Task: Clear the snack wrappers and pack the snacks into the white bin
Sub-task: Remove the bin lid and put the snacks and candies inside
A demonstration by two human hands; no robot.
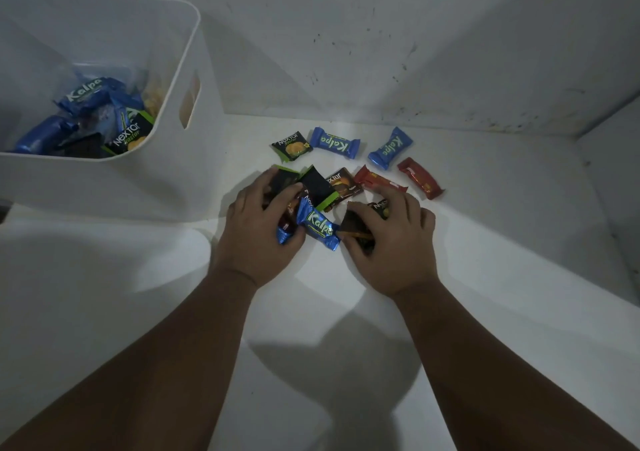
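A bundle of snack packets (304, 208) is clamped in the curled fingers of the left hand (258, 229) at frame centre. A dark packet (356, 225) is pinched under the right hand (388, 239). The white bin (194, 70) lies to the upper left, nearer the left hand. Loose snacks (346, 160) are spread just beyond the fingertips.

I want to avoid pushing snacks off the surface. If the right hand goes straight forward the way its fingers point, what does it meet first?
Probably the brown Nextar packet, just past the packets the right hand already covers; depth is unclear.
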